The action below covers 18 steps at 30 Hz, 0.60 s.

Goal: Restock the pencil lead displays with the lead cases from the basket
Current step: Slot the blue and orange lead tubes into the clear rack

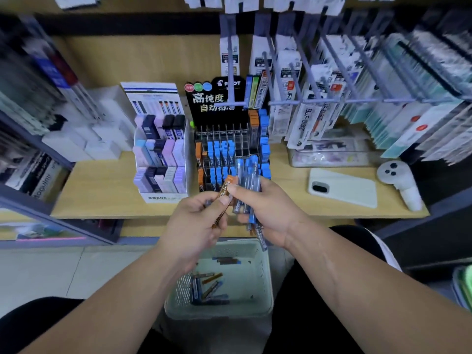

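A wooden shelf (102, 195) runs across the middle of the frame. At upper right, hooks (357, 99) carry rows of hanging packets. At bottom centre, below the shelf edge, sits a pale green basket (265, 277) with several loose lead cases (207, 290) on its floor, mostly toward its left side.

At centre on the shelf stands the black display (222, 139), its slots partly filled with blue-capped cases and a few orange-capped ones at its left edge and upper right. Touching its left side is the white display (161, 159), stocked with lilac, pale blue and dark cases. Right of centre a white phone (344, 190) lies flat, with a white handheld device (401, 182) beside it.

Both hands hover between the basket and the black display. The right hand (265, 208) grips a bundle of blue-capped cases (249, 180), fingers curled round them. The left hand (194, 221) pinches a single orange case (224, 192) between thumb and fingers, and the right thumb touches its upper end.
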Available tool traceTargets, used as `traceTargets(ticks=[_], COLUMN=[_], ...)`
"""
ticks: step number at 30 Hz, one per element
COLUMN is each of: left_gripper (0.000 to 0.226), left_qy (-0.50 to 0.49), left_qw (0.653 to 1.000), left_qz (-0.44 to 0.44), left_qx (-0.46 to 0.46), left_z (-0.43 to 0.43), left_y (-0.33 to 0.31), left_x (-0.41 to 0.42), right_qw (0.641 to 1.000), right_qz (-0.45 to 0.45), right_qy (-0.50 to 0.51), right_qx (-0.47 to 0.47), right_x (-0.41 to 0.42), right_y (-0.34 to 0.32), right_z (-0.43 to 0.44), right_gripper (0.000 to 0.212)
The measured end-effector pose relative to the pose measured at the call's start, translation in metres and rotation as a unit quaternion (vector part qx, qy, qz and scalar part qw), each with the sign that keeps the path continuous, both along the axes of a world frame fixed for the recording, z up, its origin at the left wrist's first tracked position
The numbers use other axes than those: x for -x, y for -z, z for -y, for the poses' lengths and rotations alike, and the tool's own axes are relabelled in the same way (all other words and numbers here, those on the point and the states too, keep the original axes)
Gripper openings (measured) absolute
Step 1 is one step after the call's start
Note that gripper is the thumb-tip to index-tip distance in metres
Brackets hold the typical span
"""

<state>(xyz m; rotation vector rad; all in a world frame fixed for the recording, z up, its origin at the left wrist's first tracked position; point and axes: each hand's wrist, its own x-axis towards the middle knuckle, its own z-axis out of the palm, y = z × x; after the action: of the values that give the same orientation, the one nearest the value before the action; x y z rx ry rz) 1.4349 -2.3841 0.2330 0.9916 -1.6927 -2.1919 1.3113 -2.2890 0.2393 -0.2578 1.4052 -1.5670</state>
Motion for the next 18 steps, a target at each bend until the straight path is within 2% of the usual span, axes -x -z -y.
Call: traceTargets(ticks=[8, 13, 15, 18], left_gripper=[0.020, 0.022, 0.020, 0.028], left_qy=[0.018, 0.040, 0.048, 0.044], left_qw=[0.998, 0.995, 0.996, 0.996], left_qz=[0.054, 0.089, 0.076, 0.003], left_qx=[-0.009, -0.001, -0.012, -0.076], left_z=[0.015, 0.021, 0.023, 0.025], left_y=[0.009, 0.013, 0.013, 0.014], left_x=[0.015, 0.021, 0.021, 0.019], right_qw=[0.999, 0.997, 0.998, 1.000], right_qz=[-0.023, -0.050, -0.043, -0.012], right_qy=[0.022, -0.009, -0.016, -0.002], right_qx=[-0.016, -0.052, -0.050, -0.020], right_x=[0.010, 0.019, 0.022, 0.026], right_y=[0.020, 0.028, 0.028, 0.027], right_z=[0.011, 0.010, 0.009, 0.009], right_gripper=[0.009, 0.012, 0.010, 0.011])
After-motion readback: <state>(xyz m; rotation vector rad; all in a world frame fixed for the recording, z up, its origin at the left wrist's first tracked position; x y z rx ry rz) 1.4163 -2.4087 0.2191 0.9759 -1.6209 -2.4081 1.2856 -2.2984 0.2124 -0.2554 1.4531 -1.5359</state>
